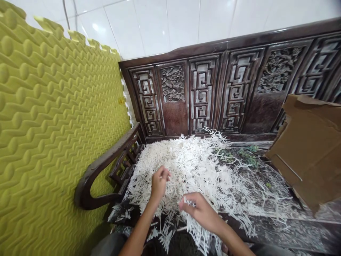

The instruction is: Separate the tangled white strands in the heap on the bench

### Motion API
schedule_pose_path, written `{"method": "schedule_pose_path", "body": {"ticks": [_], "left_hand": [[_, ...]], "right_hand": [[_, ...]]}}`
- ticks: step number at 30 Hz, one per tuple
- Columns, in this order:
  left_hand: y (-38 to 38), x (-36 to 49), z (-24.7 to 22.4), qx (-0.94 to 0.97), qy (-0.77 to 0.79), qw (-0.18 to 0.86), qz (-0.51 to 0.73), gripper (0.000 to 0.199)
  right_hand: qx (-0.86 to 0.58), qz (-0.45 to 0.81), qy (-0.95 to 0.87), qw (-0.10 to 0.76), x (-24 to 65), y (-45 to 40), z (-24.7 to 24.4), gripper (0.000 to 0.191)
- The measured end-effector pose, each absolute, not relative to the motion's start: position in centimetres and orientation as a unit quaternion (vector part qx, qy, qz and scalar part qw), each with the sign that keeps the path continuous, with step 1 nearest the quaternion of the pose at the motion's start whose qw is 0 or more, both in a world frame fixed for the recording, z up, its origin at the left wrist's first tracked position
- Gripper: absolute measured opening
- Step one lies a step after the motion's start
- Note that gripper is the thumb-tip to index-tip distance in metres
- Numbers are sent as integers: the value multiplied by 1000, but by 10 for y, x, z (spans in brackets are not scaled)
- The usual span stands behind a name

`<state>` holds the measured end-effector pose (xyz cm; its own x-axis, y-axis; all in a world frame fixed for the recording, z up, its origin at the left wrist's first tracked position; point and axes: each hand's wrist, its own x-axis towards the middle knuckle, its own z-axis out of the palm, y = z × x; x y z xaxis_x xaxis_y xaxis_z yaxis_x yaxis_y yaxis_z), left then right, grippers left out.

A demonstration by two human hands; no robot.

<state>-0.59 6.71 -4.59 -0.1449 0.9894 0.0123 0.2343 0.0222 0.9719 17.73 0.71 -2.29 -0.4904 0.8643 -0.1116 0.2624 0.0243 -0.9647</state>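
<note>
A big heap of white, branching plastic-looking sprigs [202,160] covers the left part of a dark carved wooden bench seat. Over the heap's near side is my left hand [160,180], its fingers curled closed; whatever they hold, if anything, is too small to make out. To its right and nearer to me, my right hand [197,209] is closed around white sprigs [198,231] that hang down below it past the seat's front edge. More loose sprigs dangle over that edge between my forearms.
The bench's carved backrest [174,117] runs along a white tiled wall [165,26]. A curved wooden armrest [87,188] stands at left, beside yellow foam matting [58,117]. A torn brown cardboard piece [314,149] leans at right. Green sprigs [249,154] lie near the backrest.
</note>
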Motion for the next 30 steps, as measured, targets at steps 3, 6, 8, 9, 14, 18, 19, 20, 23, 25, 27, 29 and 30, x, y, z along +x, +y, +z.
{"method": "schedule_pose_path", "body": {"ticks": [3,6,8,9,14,18,19,20,23,25,27,29,30], "left_hand": [[85,-37,-43,426,606,397,542,38],[86,-48,-31,481,595,372,525,39],[77,-39,-23,547,582,373,472,37],[72,-32,-19,579,567,393,435,33],[49,2,-13,679,457,504,275,31],[42,9,-16,685,451,492,294,27],[42,9,-16,682,453,485,306,28],[43,9,-17,682,452,480,316,29],[45,7,-21,687,457,457,330,33],[46,7,-24,684,484,429,337,35],[46,8,-28,676,514,399,346,37],[47,9,-30,667,531,387,351,38],[47,10,-31,663,534,388,352,38]], "right_hand": [[-415,572,-664,246,176,2,-26,38],[-428,566,-648,276,176,4,-27,38],[-430,568,-629,311,177,8,-26,39],[-429,576,-614,328,178,10,-25,40],[-431,602,-535,407,181,20,-28,39],[-396,589,-555,434,180,26,-32,30],[-396,580,-564,433,180,26,-32,29],[-397,572,-574,431,179,25,-31,29],[-401,550,-602,417,176,21,-26,31],[-414,540,-611,404,174,18,-25,34],[-435,534,-610,392,171,14,-26,39],[-449,542,-598,383,168,12,-26,43],[-452,546,-593,382,167,11,-26,43]]}}
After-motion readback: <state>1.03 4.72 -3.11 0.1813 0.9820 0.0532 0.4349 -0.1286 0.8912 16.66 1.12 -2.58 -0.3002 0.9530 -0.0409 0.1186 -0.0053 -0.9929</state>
